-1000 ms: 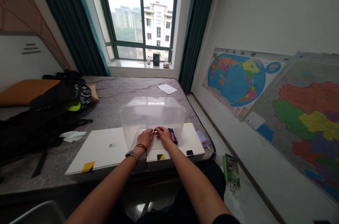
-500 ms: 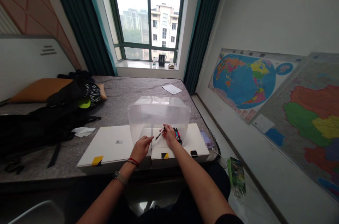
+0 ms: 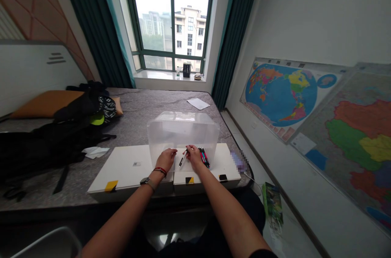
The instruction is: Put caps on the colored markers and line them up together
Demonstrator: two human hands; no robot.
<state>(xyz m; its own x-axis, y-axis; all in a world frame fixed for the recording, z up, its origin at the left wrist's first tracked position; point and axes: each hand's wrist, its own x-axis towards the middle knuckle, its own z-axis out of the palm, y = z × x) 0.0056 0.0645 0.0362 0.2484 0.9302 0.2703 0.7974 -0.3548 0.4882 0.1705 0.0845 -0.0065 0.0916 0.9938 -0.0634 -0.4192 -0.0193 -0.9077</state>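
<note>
— Since half a second ago our left hand (image 3: pixel 166 157) is coming back in toward the slim black pen (image 3: pixel 182 158), and the wrist is lifting.

— Is our right hand (image 3: pixel 193 156) gripping it?

— Yes, pinching its upper end over the flat white board (image 3: pixel 128 166), in front of the clear plastic box (image 3: pixel 183 130). Left fingers are curling loosely, holding nothing. Coloured pens (image 3: pixel 203 156) are lying just beside the right hand.

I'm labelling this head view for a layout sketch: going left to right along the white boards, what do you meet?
Yellow tape tab → left hand → black pen → right hand → bundle of pens → black tab.
</note>
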